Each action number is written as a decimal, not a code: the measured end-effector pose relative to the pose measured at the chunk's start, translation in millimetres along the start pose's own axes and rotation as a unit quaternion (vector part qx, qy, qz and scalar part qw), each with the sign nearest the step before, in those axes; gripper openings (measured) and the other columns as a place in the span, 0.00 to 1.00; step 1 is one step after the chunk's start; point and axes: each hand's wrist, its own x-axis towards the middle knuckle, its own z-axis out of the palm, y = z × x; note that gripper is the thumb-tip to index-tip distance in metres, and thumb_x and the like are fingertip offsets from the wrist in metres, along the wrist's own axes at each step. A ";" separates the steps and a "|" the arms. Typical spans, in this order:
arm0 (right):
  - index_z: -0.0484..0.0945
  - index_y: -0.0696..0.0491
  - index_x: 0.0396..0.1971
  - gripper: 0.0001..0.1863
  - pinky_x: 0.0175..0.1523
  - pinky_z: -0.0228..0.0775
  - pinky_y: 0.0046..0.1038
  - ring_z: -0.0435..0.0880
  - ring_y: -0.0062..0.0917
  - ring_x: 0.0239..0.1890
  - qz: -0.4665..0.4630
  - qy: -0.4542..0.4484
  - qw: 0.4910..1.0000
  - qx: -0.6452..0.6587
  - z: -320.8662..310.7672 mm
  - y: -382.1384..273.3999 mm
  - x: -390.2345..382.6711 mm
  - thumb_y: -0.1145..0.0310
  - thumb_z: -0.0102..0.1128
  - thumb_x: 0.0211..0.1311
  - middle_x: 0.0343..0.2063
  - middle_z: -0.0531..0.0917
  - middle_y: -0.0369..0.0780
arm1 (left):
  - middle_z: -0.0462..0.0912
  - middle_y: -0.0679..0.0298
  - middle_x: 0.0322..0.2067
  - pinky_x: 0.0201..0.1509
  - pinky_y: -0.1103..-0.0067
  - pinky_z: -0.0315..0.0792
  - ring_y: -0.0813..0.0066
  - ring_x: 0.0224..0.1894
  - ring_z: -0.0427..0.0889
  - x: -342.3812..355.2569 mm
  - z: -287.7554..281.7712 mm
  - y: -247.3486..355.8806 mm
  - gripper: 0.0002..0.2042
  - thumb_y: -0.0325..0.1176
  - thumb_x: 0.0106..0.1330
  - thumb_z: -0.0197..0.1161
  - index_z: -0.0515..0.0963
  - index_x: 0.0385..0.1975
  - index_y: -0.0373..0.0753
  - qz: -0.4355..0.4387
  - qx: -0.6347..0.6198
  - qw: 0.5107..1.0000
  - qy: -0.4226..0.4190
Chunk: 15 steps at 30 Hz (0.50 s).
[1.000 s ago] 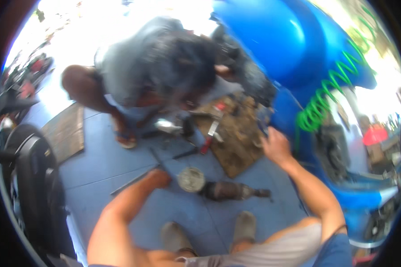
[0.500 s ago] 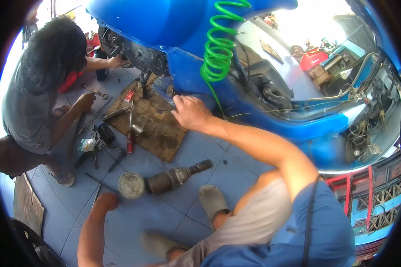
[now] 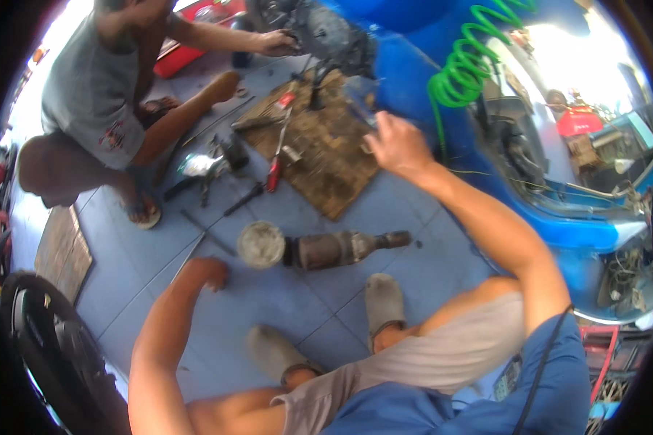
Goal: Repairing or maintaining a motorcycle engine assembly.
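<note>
My right hand (image 3: pixel 401 147) is closed beside the blue body panel of a scooter (image 3: pixel 406 76). A blurred bluish strip (image 3: pixel 361 110) shows just past its fingertips; what the hand grips I cannot make out. Lower down, my left hand (image 3: pixel 207 274) hangs loosely curled above the floor, with nothing seen in it. A T-shaped metal tool (image 3: pixel 207 232) lies behind that hand, apparently on the tiles. Just right of it rests a dirty metal exhaust muffler (image 3: pixel 330 250), a pale round disc (image 3: pixel 261 245) at its left end.
A worn wooden board (image 3: pixel 330 163) carries a red-handled screwdriver (image 3: pixel 274 174) and small parts. More tools (image 3: pixel 210 163) lie left of it. A co-worker (image 3: pixel 101 98) crouches at far left, hand on the engine (image 3: pixel 326 29). A green coiled hose (image 3: pixel 461 72) hangs over the scooter; a black tyre (image 3: pixel 43 348) stands lower left.
The view has swung, so the scene sits further right or higher. My right hand stays by the blue panel and my left hand by the T-shaped tool. The co-worker's near arm has reached forward.
</note>
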 end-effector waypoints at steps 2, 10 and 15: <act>0.68 0.60 0.42 0.17 0.46 0.77 0.45 0.83 0.48 0.40 -0.006 0.000 1.000 0.006 -0.7 -4.7 3.1 0.62 0.62 0.65 0.35 0.81 0.51 | 0.89 0.57 0.40 0.42 0.70 0.80 0.66 0.41 0.88 6.7 14.7 -13.8 0.14 0.34 0.62 0.60 0.84 0.46 0.39 0.015 -0.027 1.000 0.004; 0.68 0.59 0.42 0.17 0.45 0.77 0.45 0.83 0.48 0.39 -0.010 0.006 1.000 0.015 0.9 -3.0 -1.0 0.65 0.63 0.64 0.34 0.81 0.51 | 0.89 0.55 0.40 0.44 0.65 0.80 0.63 0.42 0.89 -39.2 -17.8 31.8 0.14 0.30 0.60 0.56 0.88 0.40 0.39 -0.036 -0.009 0.999 0.023; 0.68 0.59 0.41 0.16 0.45 0.76 0.45 0.83 0.49 0.39 -0.014 0.014 1.000 0.021 0.0 -5.4 0.6 0.65 0.63 0.64 0.33 0.81 0.51 | 0.89 0.56 0.42 0.45 0.67 0.80 0.65 0.45 0.88 -36.1 -15.6 28.5 0.14 0.32 0.60 0.59 0.87 0.42 0.37 -0.087 -0.108 0.990 0.021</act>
